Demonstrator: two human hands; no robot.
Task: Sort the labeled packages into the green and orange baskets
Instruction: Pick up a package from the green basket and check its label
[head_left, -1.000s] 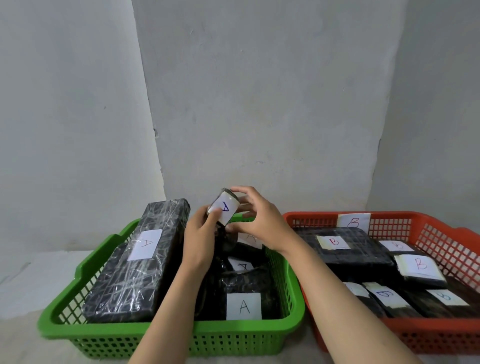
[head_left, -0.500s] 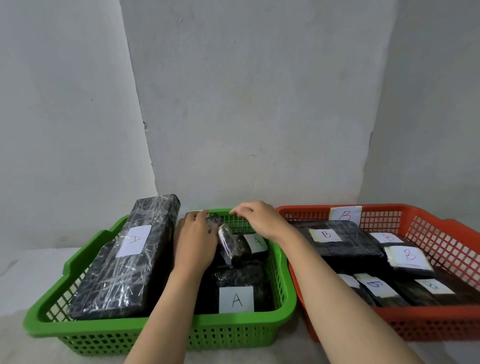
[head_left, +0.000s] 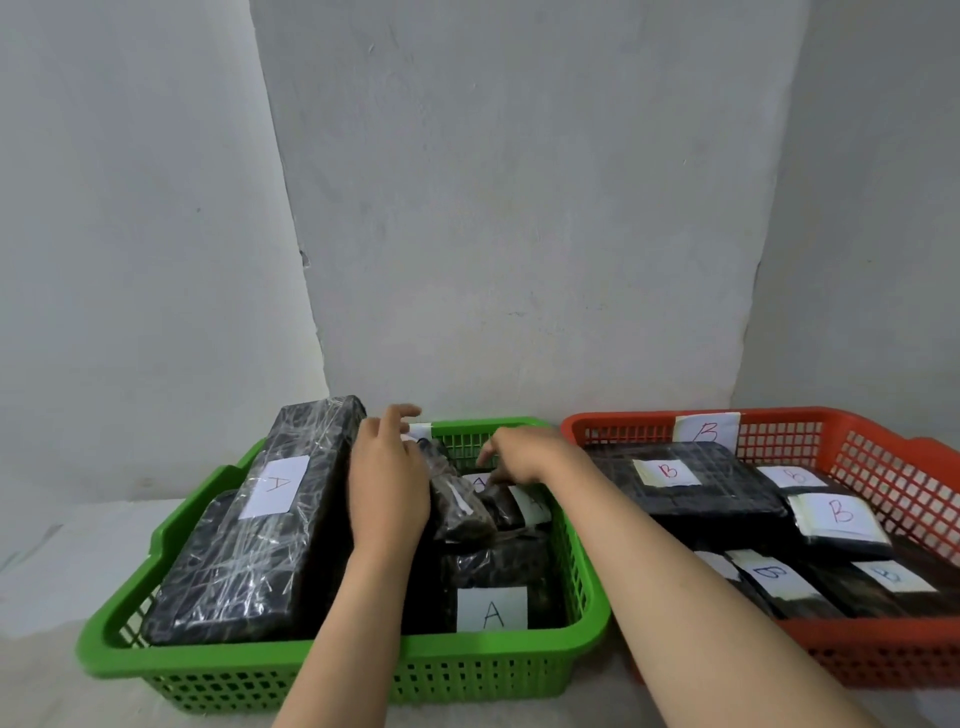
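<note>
1. Green basket (head_left: 332, 657): plastic, lattice walls, standing on the left; holds black film-wrapped packages marked A, among them a long package (head_left: 270, 525) propped aslant against the far-left rim and a square package (head_left: 493, 592) at the near wall
2. Small A package (head_left: 460, 512): narrow, dark, lying tilted in the middle of the green basket on top of other wrapped items, label partly turned away
3. Left hand (head_left: 387, 483): over the basket, just beside the small A package; fingers loosely spread, holding nothing
4. Right hand (head_left: 522, 457): fingers curled down at the far end of the small packages; whether they pinch one or only touch it cannot be told
5. Orange basket (head_left: 883, 660): on the right, touching or nearly touching the green one; holds flat packages (head_left: 685, 483) marked B, and a B tag (head_left: 707, 430) on its far wall
6. Risk, judged: the small A package sits unsteadily on an uneven heap and could roll label-down; the propped long package could slide if nudged by the left forearm
7. Surface: pale, slightly rough floor or tabletop
8. Room: bare whitish plaster walls meeting in a corner behind the baskets
</note>
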